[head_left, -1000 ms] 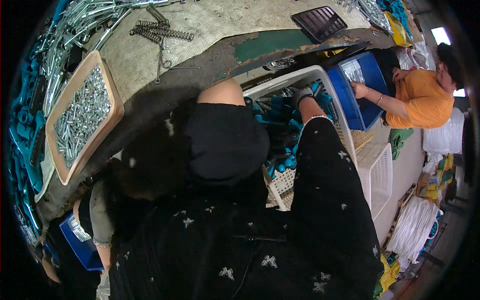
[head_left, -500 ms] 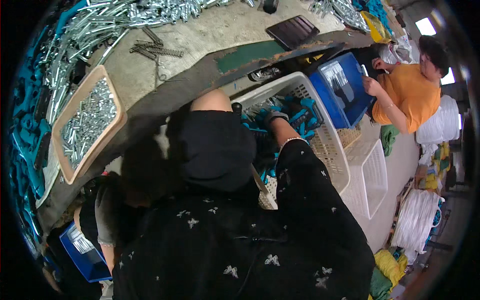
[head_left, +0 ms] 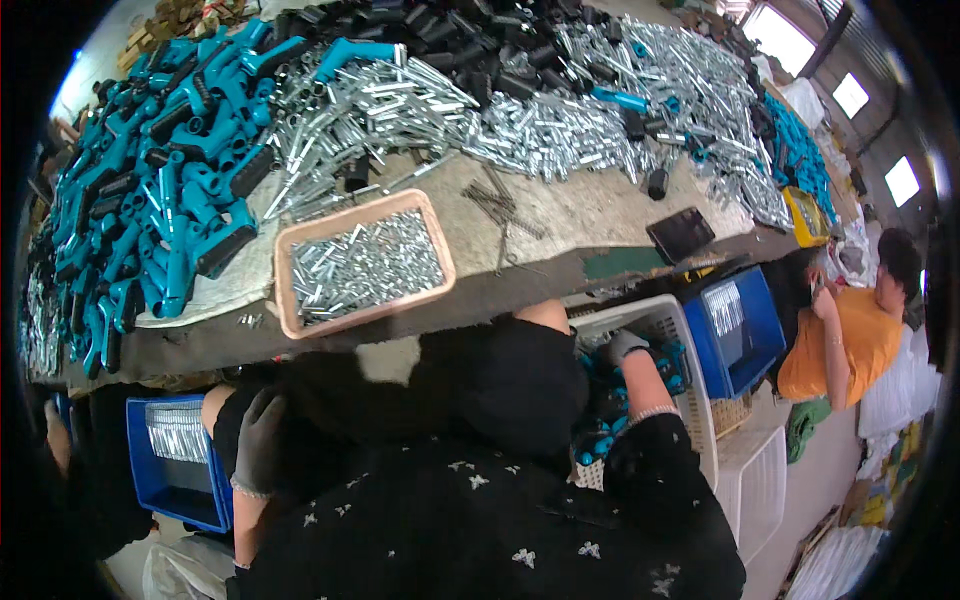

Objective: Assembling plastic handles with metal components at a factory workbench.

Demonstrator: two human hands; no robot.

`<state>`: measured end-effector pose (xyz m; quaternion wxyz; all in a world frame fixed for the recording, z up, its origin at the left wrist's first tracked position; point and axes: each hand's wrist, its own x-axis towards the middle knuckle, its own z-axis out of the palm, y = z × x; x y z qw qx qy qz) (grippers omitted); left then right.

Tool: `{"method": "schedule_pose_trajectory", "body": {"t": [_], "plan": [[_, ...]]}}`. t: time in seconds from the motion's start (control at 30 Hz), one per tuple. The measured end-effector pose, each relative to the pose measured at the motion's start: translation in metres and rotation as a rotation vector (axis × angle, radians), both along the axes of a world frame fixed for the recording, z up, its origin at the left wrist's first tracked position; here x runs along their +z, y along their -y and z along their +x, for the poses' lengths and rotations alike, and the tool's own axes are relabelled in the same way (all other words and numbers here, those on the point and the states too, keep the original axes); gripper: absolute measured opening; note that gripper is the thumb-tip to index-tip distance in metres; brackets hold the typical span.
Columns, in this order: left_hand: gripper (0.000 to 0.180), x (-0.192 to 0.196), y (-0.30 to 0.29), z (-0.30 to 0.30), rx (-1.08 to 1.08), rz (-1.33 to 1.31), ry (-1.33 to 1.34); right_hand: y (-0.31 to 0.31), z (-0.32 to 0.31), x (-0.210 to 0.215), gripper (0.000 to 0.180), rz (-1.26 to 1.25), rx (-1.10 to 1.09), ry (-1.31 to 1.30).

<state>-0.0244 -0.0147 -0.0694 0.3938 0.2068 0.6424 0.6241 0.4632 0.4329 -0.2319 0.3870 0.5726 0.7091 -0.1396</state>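
My left hand point(head_left: 262, 432), in a dark grey glove, lies flat on my left thigh in black clothing with nothing in it. Over to the right, my gloved right hand point(head_left: 624, 346) reaches into a white plastic basket point(head_left: 698, 395) beside my right leg. Teal-and-black tool handles point(head_left: 600, 405) fill the basket around that hand. Its fingertips point down among the handles, and I cannot make out whether they grip one. Ahead on the bench stands a beige tray point(head_left: 437, 243) of small metal pins point(head_left: 365, 262).
Teal tool housings point(head_left: 190, 170), silver metal rods point(head_left: 560, 130) and black sleeves point(head_left: 450, 35) are heaped along the bench. Loose springs point(head_left: 500, 208) and a phone point(head_left: 681, 235) lie nearer. Blue bins point(head_left: 735, 335) stand at both sides. A person in orange point(head_left: 845, 340) sits at right.
My view has swung up and left, showing more of the bench. My left hand, hidden before, now shows on my thigh. My right hand stays in the basket.
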Motion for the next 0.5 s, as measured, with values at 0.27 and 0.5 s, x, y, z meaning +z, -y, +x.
{"method": "schedule_pose_trajectory", "body": {"t": [0.27,0.5], "plan": [[0.030,0.063,-0.011,0.005,-0.166,0.017,-0.083,0.089,-0.201,0.294,0.028,-0.231,0.294,-1.488],[0.030,0.095,-0.061,0.005,-0.338,0.107,-0.134,-0.011,-0.363,0.248,0.031,0.615,0.926,-0.968]]}}
